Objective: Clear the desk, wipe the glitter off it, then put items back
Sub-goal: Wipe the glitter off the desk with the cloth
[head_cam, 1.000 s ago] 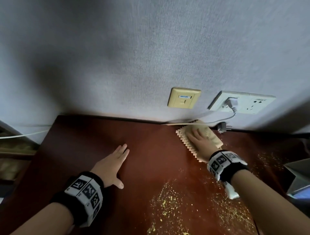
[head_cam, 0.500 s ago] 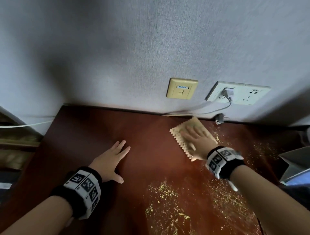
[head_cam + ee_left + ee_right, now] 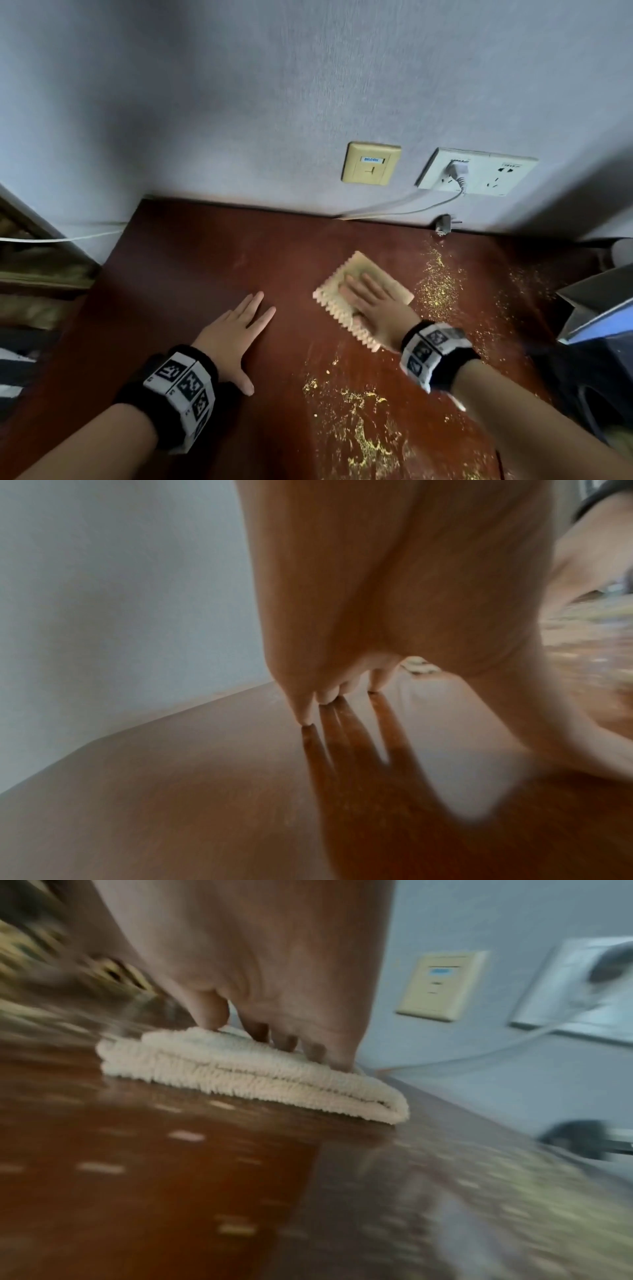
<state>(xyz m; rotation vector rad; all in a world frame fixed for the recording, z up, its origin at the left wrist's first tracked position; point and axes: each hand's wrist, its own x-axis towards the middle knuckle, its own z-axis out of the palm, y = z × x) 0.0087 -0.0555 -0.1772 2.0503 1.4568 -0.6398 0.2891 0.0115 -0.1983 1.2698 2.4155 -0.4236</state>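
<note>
Head view: two hands on a red-brown desk [image 3: 191, 274], one pressing a folded cloth [image 3: 342, 301].
Item 1, right hand [image 3: 373, 308]: fingers straight and spread, flat on top of the cloth, gripping nothing; the right wrist view shows the fingertips [image 3: 318, 1053] pushing down on the folded cream pile [image 3: 253, 1074]. Item 2, cloth: on the desk, below the beige wall plate [image 3: 370, 163]. Item 3, glitter [image 3: 438, 284]: yellow specks just right of the cloth, more nearer the viewer [image 3: 359, 431]. Item 4, left hand [image 3: 233, 332]: left of the cloth and apart from it, fingers extended, palm down on bare wood; fingertips [image 3: 304, 712] touch the surface. Item 5, white socket [image 3: 486, 174] with plug and cable, right of the beige plate.
</note>
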